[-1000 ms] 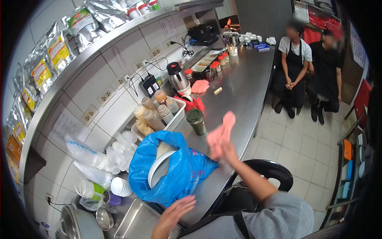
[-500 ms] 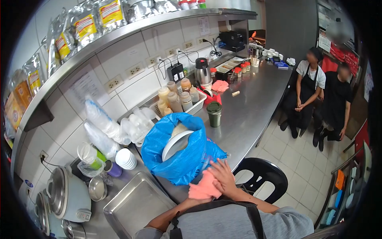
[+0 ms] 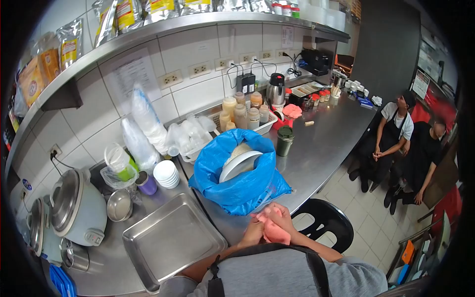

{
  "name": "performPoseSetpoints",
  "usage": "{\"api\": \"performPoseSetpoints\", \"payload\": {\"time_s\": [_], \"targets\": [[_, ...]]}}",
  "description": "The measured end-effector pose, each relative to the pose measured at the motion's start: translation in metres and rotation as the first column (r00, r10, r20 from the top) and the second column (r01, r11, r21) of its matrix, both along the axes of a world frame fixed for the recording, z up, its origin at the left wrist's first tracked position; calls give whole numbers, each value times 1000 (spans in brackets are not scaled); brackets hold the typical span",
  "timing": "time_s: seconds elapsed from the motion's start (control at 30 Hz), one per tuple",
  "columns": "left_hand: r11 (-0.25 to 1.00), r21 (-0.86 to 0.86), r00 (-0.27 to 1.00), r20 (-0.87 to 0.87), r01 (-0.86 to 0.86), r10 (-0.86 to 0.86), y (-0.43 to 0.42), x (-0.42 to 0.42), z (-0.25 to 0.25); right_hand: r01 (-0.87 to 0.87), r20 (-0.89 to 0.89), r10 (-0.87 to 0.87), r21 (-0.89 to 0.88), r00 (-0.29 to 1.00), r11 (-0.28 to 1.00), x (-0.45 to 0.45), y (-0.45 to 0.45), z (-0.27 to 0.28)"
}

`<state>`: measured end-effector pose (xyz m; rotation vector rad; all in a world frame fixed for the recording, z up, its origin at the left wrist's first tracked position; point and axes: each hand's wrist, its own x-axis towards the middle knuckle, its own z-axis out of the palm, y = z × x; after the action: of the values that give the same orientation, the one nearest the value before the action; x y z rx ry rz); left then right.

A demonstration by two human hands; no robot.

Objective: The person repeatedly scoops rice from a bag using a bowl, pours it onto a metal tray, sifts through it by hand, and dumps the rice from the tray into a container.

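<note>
Both my hands are closed around a pink cloth [image 3: 276, 231] at the counter's front edge. My left hand [image 3: 254, 229] grips its left side, and my right hand [image 3: 275, 214] is bunched over the top and right of it. Just beyond them stands an open blue sack [image 3: 237, 190] with a white bowl [image 3: 238, 167] tilted inside, resting on pale grain-like contents. To the left of my hands lies a bare metal tray [image 3: 173, 240]. A dark green lidded tumbler [image 3: 284, 141] stands behind the sack's right side.
Rice cookers [image 3: 78, 208], a steel bowl [image 3: 119, 205] and stacked white cups [image 3: 166, 174] stand left. Sauce bottles fill a white basket [image 3: 269, 123] by the wall. A black chair [image 3: 329, 225] touches the counter's right side. Two people [image 3: 396, 133] sit at right.
My right hand, spread flat over the cloth before, has curled into it, and my left hand now grips it too. The cloth is more bunched. The view has turned slightly left.
</note>
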<state>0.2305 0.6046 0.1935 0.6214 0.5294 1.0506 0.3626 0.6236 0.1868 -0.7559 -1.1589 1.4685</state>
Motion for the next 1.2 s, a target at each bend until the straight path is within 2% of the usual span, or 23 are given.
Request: {"api": "performPoseSetpoints", "payload": {"time_s": [0.07,0.1,0.13,0.17,0.2,0.23,0.3,0.33,0.37,0.43,0.47,0.5,0.57,0.6,0.67,0.77,0.83,0.9,0.97,1.07,1.2], "targets": [[996,50,965,-247,-77,87,7,2,-56,125,-44,-128,-73,991,989,-12,-2,5],[991,85,922,-365,-107,131,8,0,-49,120,-90,-128,-92,988,988,-19,-2,11],[970,233,771,-603,-74,203,7,-5,-42,115,-135,-129,-109,982,987,-24,-1,17],[938,346,545,-784,-14,298,6,-10,-34,110,-180,-132,-126,975,986,-26,0,26],[820,573,509,-711,19,485,1,-13,-20,228,25,-227,-156,974,961,-25,-3,49],[649,758,481,-594,65,645,-3,-17,-11,261,-15,-269,-200,963,945,-20,6,52],[563,821,557,-511,90,655,-5,-26,3,320,-95,-359,-286,929,903,3,31,53],[515,851,595,-468,103,653,-3,-32,6,412,-76,-436,-219,897,885,20,46,61],[563,811,601,-531,158,597,-3,-43,5,500,-62,-513,-152,856,853,40,62,72],[644,717,597,-648,267,473,-4,-70,-1,522,-43,-520,89,853,848,79,87,111],[593,768,588,-601,240,541,-5,-79,0,584,-34,-590,199,807,787,90,100,133],[616,755,575,-614,226,541,-6,-87,4,631,-30,-654,304,756,714,101,114,151],[662,723,545,-642,195,540,-10,-99,15,608,78,-711,459,699,648,130,141,171],[666,736,519,-620,124,589,-13,-100,25,561,280,-798,589,534,582,140,152,170],[664,742,464,-624,98,629,-14,-109,36,345,525,-850,789,52,509,154,180,151],[625,781,379,-584,19,718,-11,-117,57,208,605,-769,795,-207,570,144,187,71],[592,806,342,-548,-31,763,-6,-127,64,173,773,-633,619,39,767,130,179,18],[561,825,289,-523,-64,802,6,-129,76,164,800,-569,546,188,822,101,159,-31],[511,858,212,-492,-45,844,24,-132,80,168,887,-405,375,220,912,73,139,-67],[525,843,173,-538,119,825,56,-124,91,256,709,-559,498,430,828,63,115,-88],[529,798,121,-579,289,806,101,-93,104,268,678,-599,538,426,799,66,116,-80]]}}
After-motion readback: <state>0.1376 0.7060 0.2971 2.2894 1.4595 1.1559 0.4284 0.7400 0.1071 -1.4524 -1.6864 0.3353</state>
